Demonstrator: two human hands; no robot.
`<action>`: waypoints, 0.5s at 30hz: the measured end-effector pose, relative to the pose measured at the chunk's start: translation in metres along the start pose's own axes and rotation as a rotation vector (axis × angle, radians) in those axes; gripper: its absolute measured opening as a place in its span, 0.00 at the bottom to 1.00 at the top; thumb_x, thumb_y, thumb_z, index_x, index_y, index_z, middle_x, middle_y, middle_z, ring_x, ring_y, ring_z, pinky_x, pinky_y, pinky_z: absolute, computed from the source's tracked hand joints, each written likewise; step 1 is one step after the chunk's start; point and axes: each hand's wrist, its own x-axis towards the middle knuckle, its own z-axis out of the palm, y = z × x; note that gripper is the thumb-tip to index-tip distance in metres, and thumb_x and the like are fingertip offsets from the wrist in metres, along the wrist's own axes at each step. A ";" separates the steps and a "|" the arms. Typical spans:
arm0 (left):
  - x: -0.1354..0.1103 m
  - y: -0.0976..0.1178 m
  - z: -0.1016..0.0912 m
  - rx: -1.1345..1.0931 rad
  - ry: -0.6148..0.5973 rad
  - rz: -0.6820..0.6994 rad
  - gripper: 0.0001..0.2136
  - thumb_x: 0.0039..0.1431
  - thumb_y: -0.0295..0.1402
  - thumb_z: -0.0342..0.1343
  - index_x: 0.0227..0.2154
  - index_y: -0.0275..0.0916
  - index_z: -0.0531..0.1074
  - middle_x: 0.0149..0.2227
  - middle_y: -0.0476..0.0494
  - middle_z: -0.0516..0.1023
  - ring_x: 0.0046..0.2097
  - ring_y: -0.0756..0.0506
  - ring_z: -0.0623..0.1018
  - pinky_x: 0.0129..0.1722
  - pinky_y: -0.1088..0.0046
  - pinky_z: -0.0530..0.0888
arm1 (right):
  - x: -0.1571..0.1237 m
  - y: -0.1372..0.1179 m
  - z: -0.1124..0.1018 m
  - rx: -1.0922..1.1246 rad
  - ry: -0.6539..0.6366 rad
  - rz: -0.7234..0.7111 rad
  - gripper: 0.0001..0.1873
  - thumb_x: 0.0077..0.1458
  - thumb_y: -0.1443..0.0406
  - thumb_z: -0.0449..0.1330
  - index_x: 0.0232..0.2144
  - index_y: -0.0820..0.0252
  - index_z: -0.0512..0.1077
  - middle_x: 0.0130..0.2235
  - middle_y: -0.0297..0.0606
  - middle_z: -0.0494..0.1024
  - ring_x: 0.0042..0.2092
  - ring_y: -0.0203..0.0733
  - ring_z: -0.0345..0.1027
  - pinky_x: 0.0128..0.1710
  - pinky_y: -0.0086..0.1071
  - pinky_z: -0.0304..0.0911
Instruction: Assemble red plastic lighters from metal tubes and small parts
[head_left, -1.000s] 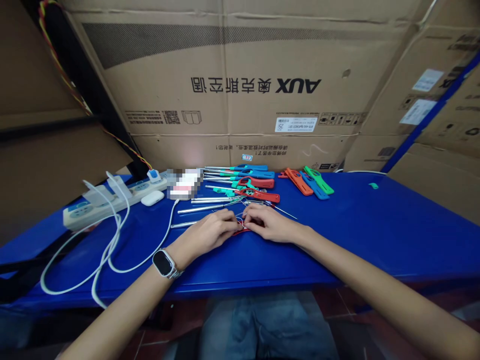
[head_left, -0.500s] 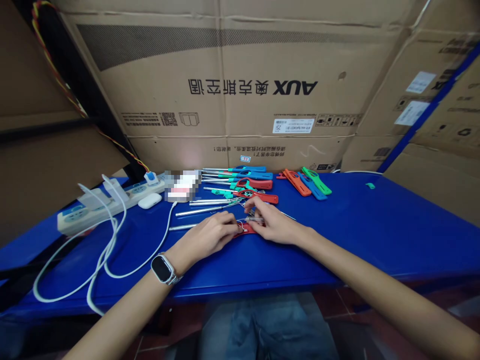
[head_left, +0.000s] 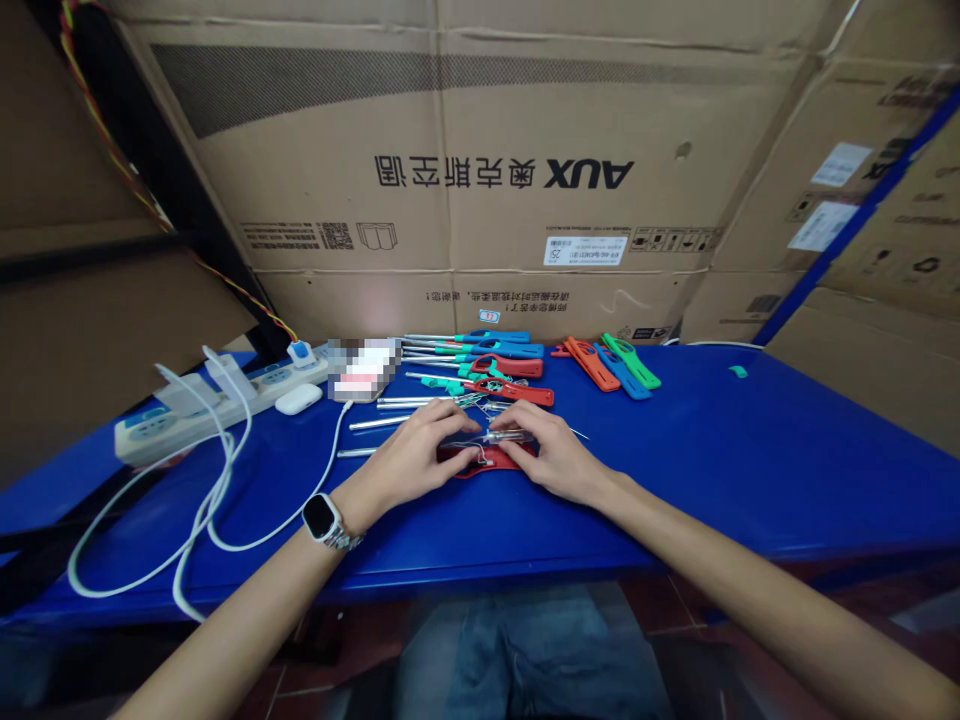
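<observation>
Near the front edge of the blue table (head_left: 712, 480), head view: the left hand (head_left: 420, 448) was half curled, thumb and forefinger parted, the thumb over the left part of a red casing (head_left: 496, 460); whether it gripped could not be told. The right hand (head_left: 551, 450), thumb and fingers bent close, held a slim clear part (head_left: 510, 436) just above the casing. White wires (head_left: 484, 452) lay within this open shell. Long-nosed lighters (head_left: 514, 367) lay beyond.

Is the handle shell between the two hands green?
No, the handle shell between the left hand and the right hand is plainly red.
</observation>
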 end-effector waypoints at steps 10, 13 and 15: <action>0.019 -0.009 0.009 -0.149 -0.095 -0.088 0.08 0.64 0.37 0.56 0.32 0.38 0.74 0.31 0.48 0.76 0.35 0.47 0.74 0.40 0.68 0.70 | -0.002 -0.003 -0.002 -0.084 0.028 -0.065 0.07 0.61 0.70 0.57 0.42 0.59 0.71 0.42 0.41 0.75 0.44 0.41 0.72 0.45 0.35 0.68; 0.012 -0.009 0.009 -0.169 -0.124 -0.057 0.08 0.63 0.38 0.57 0.35 0.39 0.74 0.35 0.46 0.78 0.40 0.46 0.75 0.44 0.67 0.71 | -0.006 -0.004 -0.002 -0.199 -0.032 -0.039 0.07 0.62 0.68 0.57 0.42 0.59 0.72 0.44 0.42 0.75 0.44 0.42 0.72 0.46 0.37 0.69; 0.007 -0.009 0.007 -0.161 -0.144 -0.035 0.13 0.58 0.42 0.62 0.41 0.40 0.74 0.43 0.44 0.77 0.46 0.44 0.75 0.48 0.65 0.71 | -0.009 -0.005 -0.003 -0.260 -0.054 -0.035 0.07 0.63 0.67 0.56 0.42 0.59 0.73 0.44 0.42 0.76 0.44 0.43 0.72 0.46 0.38 0.69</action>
